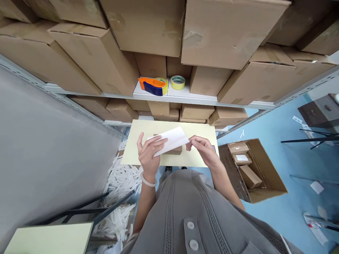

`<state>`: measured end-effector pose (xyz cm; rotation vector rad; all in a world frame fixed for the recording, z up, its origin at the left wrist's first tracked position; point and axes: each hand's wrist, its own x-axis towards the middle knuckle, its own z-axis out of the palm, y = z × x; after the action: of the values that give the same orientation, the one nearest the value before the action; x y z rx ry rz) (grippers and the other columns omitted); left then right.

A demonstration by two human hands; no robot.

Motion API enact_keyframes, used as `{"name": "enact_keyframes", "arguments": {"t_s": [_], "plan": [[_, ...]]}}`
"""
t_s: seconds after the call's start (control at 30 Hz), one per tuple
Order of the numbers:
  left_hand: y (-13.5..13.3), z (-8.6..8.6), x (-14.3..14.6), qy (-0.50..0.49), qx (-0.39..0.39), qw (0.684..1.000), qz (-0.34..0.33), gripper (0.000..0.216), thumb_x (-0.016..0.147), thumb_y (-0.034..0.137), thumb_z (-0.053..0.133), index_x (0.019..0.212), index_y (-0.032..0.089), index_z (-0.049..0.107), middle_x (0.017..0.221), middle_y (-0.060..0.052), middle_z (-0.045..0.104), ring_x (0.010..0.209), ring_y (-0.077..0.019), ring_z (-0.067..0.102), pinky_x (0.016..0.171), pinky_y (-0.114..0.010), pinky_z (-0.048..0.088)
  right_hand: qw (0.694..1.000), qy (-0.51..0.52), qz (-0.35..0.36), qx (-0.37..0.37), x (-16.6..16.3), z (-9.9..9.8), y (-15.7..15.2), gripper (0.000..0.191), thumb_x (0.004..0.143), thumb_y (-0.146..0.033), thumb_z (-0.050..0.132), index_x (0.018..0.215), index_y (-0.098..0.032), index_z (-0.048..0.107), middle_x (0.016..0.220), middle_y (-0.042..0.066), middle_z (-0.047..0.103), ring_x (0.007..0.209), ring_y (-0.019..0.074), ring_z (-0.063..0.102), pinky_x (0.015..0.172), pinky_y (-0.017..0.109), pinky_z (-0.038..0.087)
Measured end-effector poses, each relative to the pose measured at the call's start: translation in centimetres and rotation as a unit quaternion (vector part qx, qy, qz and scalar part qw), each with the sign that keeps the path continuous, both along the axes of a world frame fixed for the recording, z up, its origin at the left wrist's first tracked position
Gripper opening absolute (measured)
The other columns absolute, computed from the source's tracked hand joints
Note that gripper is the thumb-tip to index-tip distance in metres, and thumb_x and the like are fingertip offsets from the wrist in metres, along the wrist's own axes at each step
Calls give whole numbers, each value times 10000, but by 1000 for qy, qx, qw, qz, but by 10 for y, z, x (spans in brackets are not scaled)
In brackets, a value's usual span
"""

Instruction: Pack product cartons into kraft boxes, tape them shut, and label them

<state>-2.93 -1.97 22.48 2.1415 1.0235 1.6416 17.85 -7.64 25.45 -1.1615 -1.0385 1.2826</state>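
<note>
My left hand (148,151) grips the left part of a white paper label (172,139) held over a small brown cardboard box (175,151). My right hand (202,146) pinches the label's right end with its fingertips. The box rests on a small pale yellow table (197,132) right in front of me. A pale bracelet sits on my left wrist. Most of the box is hidden under the label and my hands.
Shelves packed with cardboard boxes (227,35) rise behind the table. An orange tape dispenser (153,85) and a yellow tape roll (178,82) sit on the shelf. An open carton (253,169) with small boxes lies at right. White paper strips (119,180) litter the floor at left.
</note>
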Motion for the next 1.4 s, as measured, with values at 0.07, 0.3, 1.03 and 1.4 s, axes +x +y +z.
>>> {"name": "enact_keyframes", "arguments": {"t_s": [0.07,0.3,1.03,1.4], "plan": [[-3,-2,-1,6,-12,1000,8,214,913,142,500,735,252,545,893,45,764,985,-177,693,1124,-610,285,1000,-13,5,-9,-4,2,-1,266,806,-494,650,782,-231,678,745,35,650,743,197,604,761,351,470],[-7,-9,-8,34,-33,999,5,188,925,161,487,780,257,562,938,32,762,1034,-175,675,1130,-601,289,1000,-23,-1,-3,-8,-3,-1,205,807,-435,650,737,-243,671,694,18,634,711,185,587,732,340,458],[-19,3,53,90,-106,986,-94,230,952,246,500,1098,315,664,962,31,746,848,-135,704,1176,-541,265,968,-213,-110,78,-11,-11,-8,164,870,-366,595,850,-288,738,743,15,697,752,207,617,795,373,458],[-17,4,58,84,-127,983,-106,183,937,255,532,1049,297,671,927,38,748,827,-130,697,1163,-505,298,955,-261,-113,79,-7,-15,-7,151,871,-322,572,824,-268,705,731,0,682,717,186,597,784,352,434]]}}
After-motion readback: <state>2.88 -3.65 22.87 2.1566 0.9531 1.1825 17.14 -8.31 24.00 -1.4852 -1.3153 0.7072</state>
